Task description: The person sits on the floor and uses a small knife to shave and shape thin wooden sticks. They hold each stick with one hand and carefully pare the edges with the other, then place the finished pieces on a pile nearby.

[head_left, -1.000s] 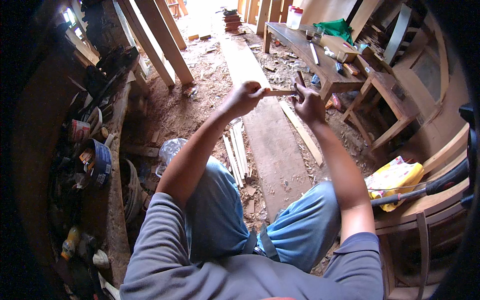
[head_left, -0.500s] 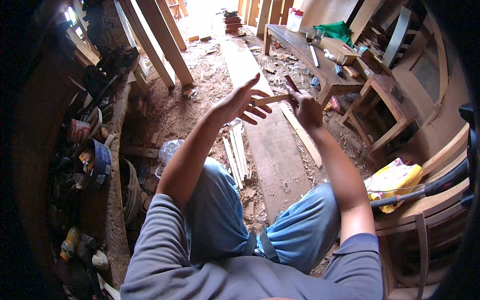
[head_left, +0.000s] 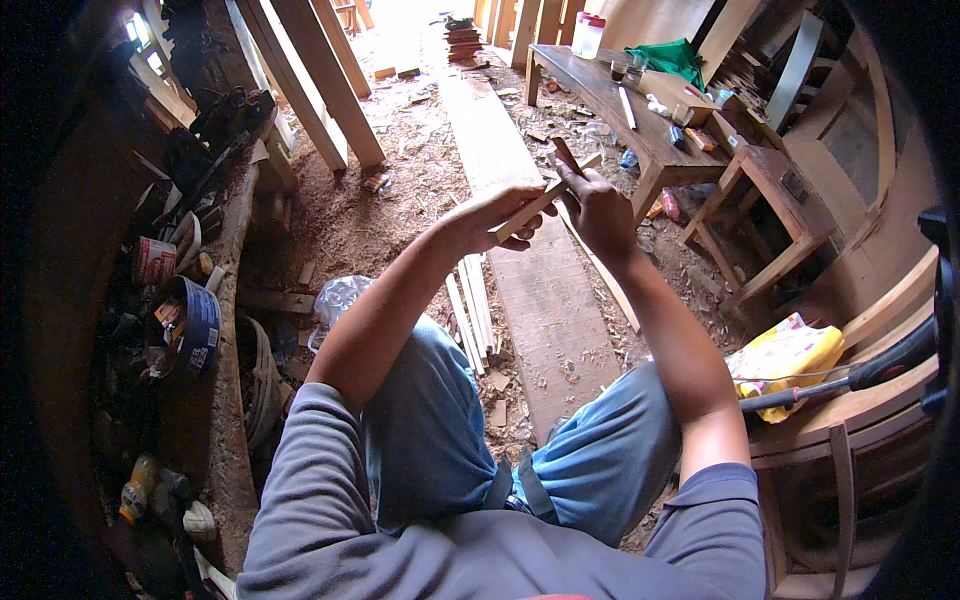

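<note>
A short, pale wooden strip is held up slantwise in front of me, above a long plank. My left hand is closed round its near end, with fingers underneath. My right hand is closed at the strip's far part and grips a thin, flat brown piece that sticks up past the fingers and crosses the strip. Whether this brown piece is wood or folded sandpaper I cannot tell. Below the left forearm, several slim pale sticks lie on the floor.
The long plank runs away between my knees over a shavings-covered floor. At right stand a wooden table and a small wooden frame. A cluttered bench lines the left. A yellow bag lies at lower right.
My left hand was open beside the strip and has closed round its near end. The strip has tilted, its near end now lower. The right hand has shifted slightly left.
</note>
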Motion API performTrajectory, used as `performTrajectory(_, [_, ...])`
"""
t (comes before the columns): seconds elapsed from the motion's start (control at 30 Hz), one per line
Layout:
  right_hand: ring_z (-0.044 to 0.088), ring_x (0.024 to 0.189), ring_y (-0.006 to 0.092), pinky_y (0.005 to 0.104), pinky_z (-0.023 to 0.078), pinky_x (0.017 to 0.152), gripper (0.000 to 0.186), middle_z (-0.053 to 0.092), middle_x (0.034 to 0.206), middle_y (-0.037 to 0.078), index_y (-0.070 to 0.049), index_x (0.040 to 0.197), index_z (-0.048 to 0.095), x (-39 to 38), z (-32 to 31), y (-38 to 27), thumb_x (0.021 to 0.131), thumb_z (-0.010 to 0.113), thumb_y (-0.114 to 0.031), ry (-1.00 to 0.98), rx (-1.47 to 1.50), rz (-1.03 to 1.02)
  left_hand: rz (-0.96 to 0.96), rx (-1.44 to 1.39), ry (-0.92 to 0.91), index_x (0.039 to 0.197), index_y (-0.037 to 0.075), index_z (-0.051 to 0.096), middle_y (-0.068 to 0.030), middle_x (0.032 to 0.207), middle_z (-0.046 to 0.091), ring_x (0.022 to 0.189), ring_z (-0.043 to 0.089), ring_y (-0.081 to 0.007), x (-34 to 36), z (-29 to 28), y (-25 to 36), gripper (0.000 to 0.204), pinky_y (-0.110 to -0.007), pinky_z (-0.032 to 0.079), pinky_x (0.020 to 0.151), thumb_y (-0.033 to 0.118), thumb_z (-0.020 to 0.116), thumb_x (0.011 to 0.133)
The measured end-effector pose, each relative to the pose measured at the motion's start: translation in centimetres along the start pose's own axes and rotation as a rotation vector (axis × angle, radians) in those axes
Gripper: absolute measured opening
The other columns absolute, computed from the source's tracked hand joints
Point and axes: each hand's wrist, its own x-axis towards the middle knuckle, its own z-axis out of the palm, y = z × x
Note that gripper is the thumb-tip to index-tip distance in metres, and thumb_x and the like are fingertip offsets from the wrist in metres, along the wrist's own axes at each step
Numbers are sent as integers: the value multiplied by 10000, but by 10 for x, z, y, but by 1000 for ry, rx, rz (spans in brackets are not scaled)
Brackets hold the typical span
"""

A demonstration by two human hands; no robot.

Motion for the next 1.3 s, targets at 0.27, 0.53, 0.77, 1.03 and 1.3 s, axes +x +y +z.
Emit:
performTrajectory(0.27, [652, 713, 341, 414, 522, 646, 461, 659, 877, 212, -172, 1375, 593, 6, -10, -24, 919, 635, -120, 6, 317, -93, 188, -180, 118, 982, 180, 637, 66, 729, 544, 620, 523, -84, 4, -21, 1, 303, -306, 475, 636, 456, 512, 999])
performTrajectory(0.53, [664, 714, 370, 416, 527, 641, 241, 659, 841, 210, -42, 1159, 684, 2, -18, -75, 942, 622, -124, -38, 586, -276, 471, -321, 267, 1177, 110, 567, -48, 983, 628, 840, 635, -165, 2, -36, -5, 288, -326, 561, 702, 339, 514, 1010])
performTrajectory(0.77, [688, 668, 337, 435, 563, 557, 243, 694, 879, 141, -150, 1184, 678, 4, -14, -69, 962, 582, -180, 1, 419, -296, 463, -367, 52, 1197, 52, 534, -80, 965, 595, 774, 634, -192, 6, -55, -10, 299, -361, 559, 659, 288, 534, 1013])
performTrajectory(1.03, [650, 571, 335, 439, 536, 503, 210, 656, 749, 136, -133, 1133, 659, 2, -11, -77, 948, 558, -144, 60, 343, -298, 618, -370, -37, 1304, 22, 460, -77, 1028, 605, 825, 643, -190, 4, -43, -14, 594, -345, 571, 710, 340, 715, 872])
performTrajectory(1.3, [693, 649, 356, 448, 550, 576, 306, 689, 837, 219, -81, 1216, 670, 3, -15, -92, 946, 534, -130, 16, 367, -45, 367, -443, 447, 1043, 120, 561, 19, 708, 548, 566, 518, -122, 10, -15, 8, 238, -275, 434, 508, 238, 355, 1063])
